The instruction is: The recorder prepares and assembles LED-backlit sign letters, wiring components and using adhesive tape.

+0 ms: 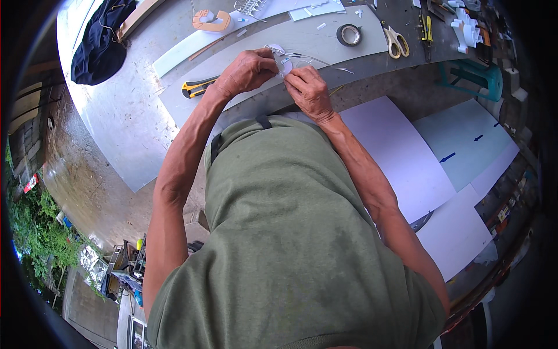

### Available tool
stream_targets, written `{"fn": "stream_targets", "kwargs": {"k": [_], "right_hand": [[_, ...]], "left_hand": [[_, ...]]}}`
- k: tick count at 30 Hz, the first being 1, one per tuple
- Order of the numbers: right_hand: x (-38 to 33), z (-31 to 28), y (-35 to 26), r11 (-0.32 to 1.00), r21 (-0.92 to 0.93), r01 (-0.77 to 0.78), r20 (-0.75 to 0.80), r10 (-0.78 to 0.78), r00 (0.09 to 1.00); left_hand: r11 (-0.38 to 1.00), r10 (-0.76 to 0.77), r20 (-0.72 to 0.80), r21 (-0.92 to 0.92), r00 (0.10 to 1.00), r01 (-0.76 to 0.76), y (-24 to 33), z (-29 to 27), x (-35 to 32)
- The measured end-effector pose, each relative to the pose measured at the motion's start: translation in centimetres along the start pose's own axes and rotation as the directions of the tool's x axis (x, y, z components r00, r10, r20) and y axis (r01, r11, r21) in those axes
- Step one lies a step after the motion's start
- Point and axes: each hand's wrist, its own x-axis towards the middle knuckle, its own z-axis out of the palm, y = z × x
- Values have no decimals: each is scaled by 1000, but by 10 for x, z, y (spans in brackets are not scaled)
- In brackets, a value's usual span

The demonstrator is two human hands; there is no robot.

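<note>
Both hands meet over the bench just ahead of my chest. Going from the left: a dark cloth (99, 41) lies bunched at the far corner, and a utility knife (197, 87) with a yellow and black grip rests on the grey sheet (174, 104), close to my left wrist. My left hand (247, 71) is curled, thumb and fingers pinched on a small white plastic piece (281, 58) with thin wires (317, 58) trailing off to the right. My right hand (308, 90) comes up beside it, fingertips pinched on the same piece from below, so the two hands touch around it. How the wires join the piece I cannot tell; my fingers cover that.

Farther right on the bench sit a roll of tape (349, 35) and, just beyond it, scissors (396, 42) with pale handles. White sheets (401, 157) lie lower down on my right.

As I judge it, the risk is in the grip: the piece is small and the wires are fine, so a hard tug could pull a wire loose or kink it, and a slack pinch could let the piece slip onto the cluttered bench. The knife lying near my left forearm could also be knocked if I shift my elbow.
</note>
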Motion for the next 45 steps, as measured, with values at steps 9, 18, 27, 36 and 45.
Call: {"fn": "stream_targets", "kwargs": {"k": [9, 18, 27, 36, 45], "right_hand": [[1, -1, 1, 1000, 0, 15, 20, -15, 1000], [1, -1, 2, 999, -13, 35, 29, -35, 999], [2, -7, -1, 995, -55, 78, 84, -73, 994], [0, -3, 0, 949, -234, 213, 187, -171, 967], [7, -1, -4, 921, -309, 235, 144, -199, 969]], "left_hand": [[1000, 12, 5, 13, 1000, -12, 2, 0, 1], [997, 39, 16, 64, 999, -40, 2, 2, 2], [997, 38, 26, 59, 999, -39, 5, 1, 4], [999, 30, -50, -14, 998, -30, 0, 0, -6], [961, -276, -272, -103, 922, 258, 20, 24, -11]]}}
